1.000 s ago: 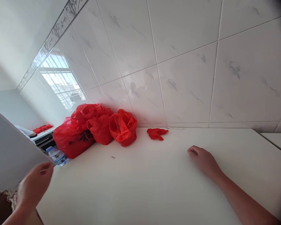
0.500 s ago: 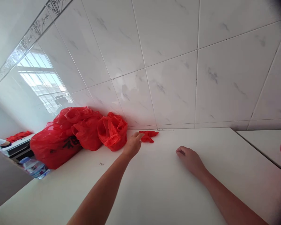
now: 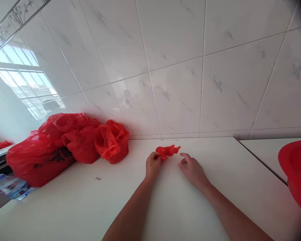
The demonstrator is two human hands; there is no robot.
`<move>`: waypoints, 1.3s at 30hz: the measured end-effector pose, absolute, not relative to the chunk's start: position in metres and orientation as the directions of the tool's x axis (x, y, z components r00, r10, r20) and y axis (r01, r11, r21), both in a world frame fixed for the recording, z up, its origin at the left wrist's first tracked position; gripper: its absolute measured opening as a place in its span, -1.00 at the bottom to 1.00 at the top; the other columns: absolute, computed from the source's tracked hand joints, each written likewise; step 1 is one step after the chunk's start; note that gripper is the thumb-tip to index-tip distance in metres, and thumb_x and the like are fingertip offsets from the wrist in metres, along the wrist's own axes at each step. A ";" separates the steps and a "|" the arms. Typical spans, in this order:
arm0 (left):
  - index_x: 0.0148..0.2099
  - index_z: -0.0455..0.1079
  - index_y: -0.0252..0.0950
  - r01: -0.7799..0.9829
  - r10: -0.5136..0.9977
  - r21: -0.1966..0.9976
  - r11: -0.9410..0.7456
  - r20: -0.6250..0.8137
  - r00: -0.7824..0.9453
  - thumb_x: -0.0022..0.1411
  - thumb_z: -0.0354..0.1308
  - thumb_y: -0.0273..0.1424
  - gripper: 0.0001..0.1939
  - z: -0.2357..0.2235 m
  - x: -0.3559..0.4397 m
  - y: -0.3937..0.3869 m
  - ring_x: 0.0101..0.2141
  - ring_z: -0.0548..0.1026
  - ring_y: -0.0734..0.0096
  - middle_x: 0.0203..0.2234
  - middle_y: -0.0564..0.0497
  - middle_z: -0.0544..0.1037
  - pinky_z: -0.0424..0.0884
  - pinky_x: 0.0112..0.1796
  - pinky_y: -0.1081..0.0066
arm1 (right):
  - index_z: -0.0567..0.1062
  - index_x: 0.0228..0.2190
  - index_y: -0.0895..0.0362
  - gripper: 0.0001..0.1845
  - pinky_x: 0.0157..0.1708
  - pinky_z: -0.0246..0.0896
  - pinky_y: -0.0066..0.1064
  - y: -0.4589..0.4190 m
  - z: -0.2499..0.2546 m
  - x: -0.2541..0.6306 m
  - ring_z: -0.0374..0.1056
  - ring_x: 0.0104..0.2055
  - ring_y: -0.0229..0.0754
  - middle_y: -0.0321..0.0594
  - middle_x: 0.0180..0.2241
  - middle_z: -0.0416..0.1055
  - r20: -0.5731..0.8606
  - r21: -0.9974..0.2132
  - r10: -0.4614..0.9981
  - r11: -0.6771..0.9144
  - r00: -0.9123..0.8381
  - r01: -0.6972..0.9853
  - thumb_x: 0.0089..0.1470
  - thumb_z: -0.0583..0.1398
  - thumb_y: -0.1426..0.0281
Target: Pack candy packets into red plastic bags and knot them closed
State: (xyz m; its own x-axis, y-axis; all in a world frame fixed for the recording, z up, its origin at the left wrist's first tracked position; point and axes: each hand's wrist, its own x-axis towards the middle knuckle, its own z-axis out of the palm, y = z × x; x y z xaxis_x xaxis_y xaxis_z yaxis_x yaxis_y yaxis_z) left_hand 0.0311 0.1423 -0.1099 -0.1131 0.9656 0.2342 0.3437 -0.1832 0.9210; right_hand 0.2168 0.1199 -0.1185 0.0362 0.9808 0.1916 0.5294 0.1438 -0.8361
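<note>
A small crumpled red plastic bag (image 3: 168, 151) lies on the white counter (image 3: 165, 207) a little in front of the tiled wall. My left hand (image 3: 153, 164) is closed in a pinch on its near left edge. My right hand (image 3: 192, 170) rests on the counter just right of the bag, fingers loosely curled and apart, the fingertips close to the bag without holding it.
Several full red plastic bags (image 3: 65, 144) are piled against the wall at the left. A plastic water bottle (image 3: 11, 189) lies at the counter's left edge. A red basket (image 3: 297, 170) shows at the right edge. A tiny dark speck (image 3: 98, 178) sits on the counter.
My left hand reached from the left edge to the small red bag, pinched it and drew it nearer. My right hand slid left toward the bag. The view turned right, revealing the red basket.
</note>
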 end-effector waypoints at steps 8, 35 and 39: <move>-0.41 0.28 -0.32 -0.329 0.990 0.941 -0.076 0.110 0.086 0.08 0.17 -0.26 -0.77 -0.105 0.062 0.108 -0.54 0.33 0.55 -0.57 0.07 0.38 0.28 -0.46 0.51 | 0.41 -0.41 0.10 -0.72 -0.42 0.16 -0.38 0.116 -0.104 0.219 0.30 -0.39 -0.15 -0.26 -0.45 0.39 0.134 -0.984 0.991 0.129 0.029 0.120 -0.04 0.14 0.14; -0.16 0.33 -0.25 -0.509 0.996 0.861 -0.026 0.063 0.057 0.17 0.06 -0.11 -0.67 -0.095 0.000 0.125 -0.34 0.44 0.42 -0.27 -0.03 0.43 0.36 -0.38 0.44 | 0.49 -0.34 0.05 -0.74 -0.47 0.30 -0.50 0.127 -0.094 0.275 0.33 -0.35 -0.30 -0.30 -0.31 0.43 -0.071 -0.854 0.997 -0.057 0.007 -0.517 -0.17 0.32 0.33; 0.12 0.13 -0.09 -0.380 0.973 0.923 -0.065 0.144 0.182 0.09 0.17 -0.11 -0.43 -0.090 0.021 0.112 -0.07 0.40 0.17 0.05 -0.14 0.30 0.41 -0.25 0.29 | 0.50 -0.27 0.07 -0.73 -0.36 0.28 -0.45 0.119 -0.095 0.253 0.34 -0.27 -0.24 -0.24 -0.26 0.44 -0.044 -0.933 0.975 -0.117 -0.216 -0.340 -0.08 0.29 0.29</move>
State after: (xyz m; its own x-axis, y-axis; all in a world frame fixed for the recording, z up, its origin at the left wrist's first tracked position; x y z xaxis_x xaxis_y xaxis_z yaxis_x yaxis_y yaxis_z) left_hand 0.0207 0.1124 -0.0904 0.1824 0.9726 0.1440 -0.3797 -0.0654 0.9228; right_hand 0.2533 0.1188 -0.0949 -0.2156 0.9755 -0.0441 -0.3404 -0.1175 -0.9329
